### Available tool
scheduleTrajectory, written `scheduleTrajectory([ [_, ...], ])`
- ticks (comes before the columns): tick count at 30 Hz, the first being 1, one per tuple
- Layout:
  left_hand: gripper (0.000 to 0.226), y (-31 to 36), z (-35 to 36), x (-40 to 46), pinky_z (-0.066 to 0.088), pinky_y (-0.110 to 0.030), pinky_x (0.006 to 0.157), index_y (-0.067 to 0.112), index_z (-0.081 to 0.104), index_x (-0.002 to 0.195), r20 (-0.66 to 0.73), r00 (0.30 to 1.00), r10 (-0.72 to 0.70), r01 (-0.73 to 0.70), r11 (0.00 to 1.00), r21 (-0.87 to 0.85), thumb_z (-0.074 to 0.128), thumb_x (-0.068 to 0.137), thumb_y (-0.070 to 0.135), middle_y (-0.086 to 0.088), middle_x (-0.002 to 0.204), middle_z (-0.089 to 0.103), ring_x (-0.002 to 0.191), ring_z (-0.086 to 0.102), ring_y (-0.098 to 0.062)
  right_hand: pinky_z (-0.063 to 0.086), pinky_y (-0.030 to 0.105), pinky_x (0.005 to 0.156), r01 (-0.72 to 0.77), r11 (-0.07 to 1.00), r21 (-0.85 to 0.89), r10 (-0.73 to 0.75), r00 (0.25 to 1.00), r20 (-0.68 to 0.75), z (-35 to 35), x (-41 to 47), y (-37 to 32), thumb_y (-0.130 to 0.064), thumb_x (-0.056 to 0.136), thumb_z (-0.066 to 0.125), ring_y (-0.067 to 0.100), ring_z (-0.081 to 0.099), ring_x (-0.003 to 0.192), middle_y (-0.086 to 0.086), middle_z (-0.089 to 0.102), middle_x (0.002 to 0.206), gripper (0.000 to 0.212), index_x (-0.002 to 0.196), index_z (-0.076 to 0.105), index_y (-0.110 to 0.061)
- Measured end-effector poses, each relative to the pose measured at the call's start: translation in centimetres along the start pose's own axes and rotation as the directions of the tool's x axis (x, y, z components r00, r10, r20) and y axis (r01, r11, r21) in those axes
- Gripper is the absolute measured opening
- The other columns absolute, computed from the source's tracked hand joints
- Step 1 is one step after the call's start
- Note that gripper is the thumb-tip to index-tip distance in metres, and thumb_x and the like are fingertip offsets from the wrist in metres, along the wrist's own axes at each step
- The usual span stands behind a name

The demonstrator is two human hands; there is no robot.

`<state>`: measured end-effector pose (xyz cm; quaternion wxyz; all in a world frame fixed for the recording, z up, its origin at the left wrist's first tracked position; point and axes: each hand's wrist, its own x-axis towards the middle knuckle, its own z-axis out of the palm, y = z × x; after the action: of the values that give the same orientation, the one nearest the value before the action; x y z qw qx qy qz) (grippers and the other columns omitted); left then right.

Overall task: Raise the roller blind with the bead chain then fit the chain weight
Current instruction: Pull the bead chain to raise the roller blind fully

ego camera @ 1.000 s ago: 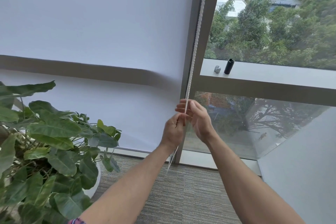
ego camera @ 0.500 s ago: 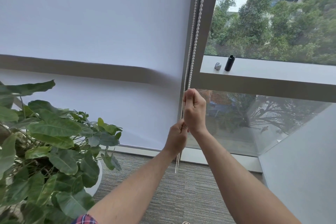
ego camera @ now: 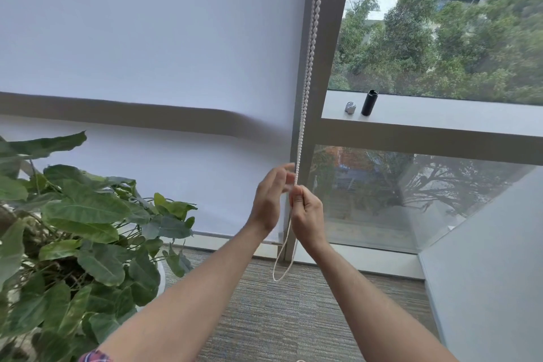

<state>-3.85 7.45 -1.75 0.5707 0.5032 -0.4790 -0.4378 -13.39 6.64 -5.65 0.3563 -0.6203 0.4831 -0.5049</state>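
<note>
A white roller blind point(ego camera: 152, 38) covers the left window pane almost down to the floor. Its white bead chain point(ego camera: 308, 67) hangs along the grey window post and ends in a loop point(ego camera: 282, 270) near the carpet. My right hand point(ego camera: 307, 214) is shut on the chain at about sill height. My left hand point(ego camera: 270, 197) is just left of the chain, fingers spread, touching it at the fingertips. A black cylinder point(ego camera: 369, 103) and a small grey clip-like piece point(ego camera: 350, 107) stand on the window ledge point(ego camera: 440, 117) to the right.
A large leafy potted plant point(ego camera: 73, 229) fills the lower left. The grey window post point(ego camera: 323, 97) stands directly behind the chain. A grey wall panel point(ego camera: 493, 273) closes off the lower right. Striped carpet point(ego camera: 279, 317) lies below my arms.
My right hand has moved down with the chain in it, while my left hand has let go and risen beside it with the fingers apart. The blind's bottom edge looks slightly higher.
</note>
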Motion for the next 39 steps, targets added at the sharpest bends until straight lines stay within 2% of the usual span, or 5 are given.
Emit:
scheduleTrajectory([
  [9,0.033,5.1,2.6,1.7,0.037,-0.021,0.051,0.013,0.067,0.094,0.131,0.981,0.145,-0.121,0.977,-0.177,0.038,0.105,0.025,0.003,0.062,0.052,0.053,0.044,-0.010,0.029,0.021,0.053,-0.115,0.993,0.006,0.114,0.992,0.051,-0.1,-1.8,2.8,-0.012,0.103,0.043,0.003,0.035,0.053,-0.012,0.039,0.058,0.044,0.062,0.038,-0.028],
  [18,0.038,4.2,3.2,1.6,0.023,-0.025,0.047,0.020,0.054,0.068,0.010,0.994,0.107,-0.105,0.988,-0.115,0.041,0.104,0.020,0.007,0.053,0.035,0.050,0.028,-0.008,0.035,0.029,0.050,-0.263,0.957,0.122,0.228,0.943,0.245,-1.0,-0.5,3.2,-0.015,0.104,0.042,0.005,0.041,0.047,-0.010,0.046,0.052,0.049,0.061,0.056,-0.033],
  [24,0.036,1.0,2.7,0.3,0.032,-0.015,0.049,0.011,0.053,0.071,0.025,1.000,-0.003,0.005,0.995,-0.096,0.039,0.104,0.009,0.014,0.048,0.043,0.048,0.034,0.000,0.052,0.041,0.096,-0.250,0.945,0.210,0.208,0.957,0.204,-2.4,1.7,1.9,-0.032,0.105,0.037,0.025,0.066,0.110,0.015,0.071,0.111,0.038,0.111,0.072,-0.018],
  [32,0.037,-1.1,2.4,-0.5,0.023,-0.023,0.046,0.015,0.054,0.070,0.037,0.997,-0.063,0.064,0.997,-0.048,0.040,0.104,0.012,0.013,0.048,0.036,0.047,0.028,-0.006,0.052,0.033,0.060,-0.033,0.848,0.529,-0.042,0.991,0.128,-2.8,7.0,-7.6,-0.036,0.104,0.033,0.024,0.061,0.065,0.008,0.064,0.072,0.043,0.105,0.068,-0.011],
  [39,0.045,-1.3,2.6,-0.7,0.018,-0.029,0.046,0.028,0.055,0.063,0.060,0.993,-0.097,0.100,0.994,-0.053,0.040,0.103,0.014,0.002,0.053,0.031,0.047,0.025,-0.009,0.024,0.023,0.041,0.097,0.899,0.428,-0.102,0.995,-0.012,-1.8,6.9,-9.8,-0.029,0.104,0.036,0.010,0.028,0.042,-0.005,0.036,0.049,0.040,0.068,0.050,-0.018],
])
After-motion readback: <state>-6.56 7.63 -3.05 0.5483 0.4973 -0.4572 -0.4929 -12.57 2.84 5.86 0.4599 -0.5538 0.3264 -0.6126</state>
